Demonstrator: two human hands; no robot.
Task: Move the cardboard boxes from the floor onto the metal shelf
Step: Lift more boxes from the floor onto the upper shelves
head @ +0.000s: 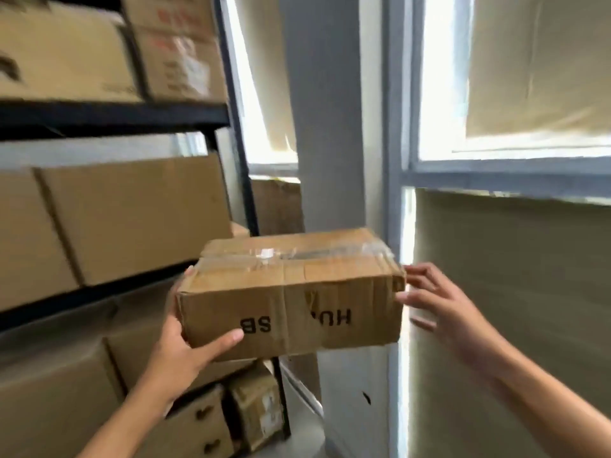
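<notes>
The left hand [185,355] is nearest, its fingers [228,337] curled round the left end of a taped cardboard box [291,299], thumb on the near face. The box is held up in the air, off the floor, just right of the metal shelf [112,115]. The right hand [443,305] is spread wide, fingertips at or just beside the box's right end, gripping nothing. Left of the fingers, the shelf tiers are already crowded with other boxes [132,213]. I judge this box mid-transfer, not yet placed; the floor is hardly in view, so any boxes left cannot be told.
</notes>
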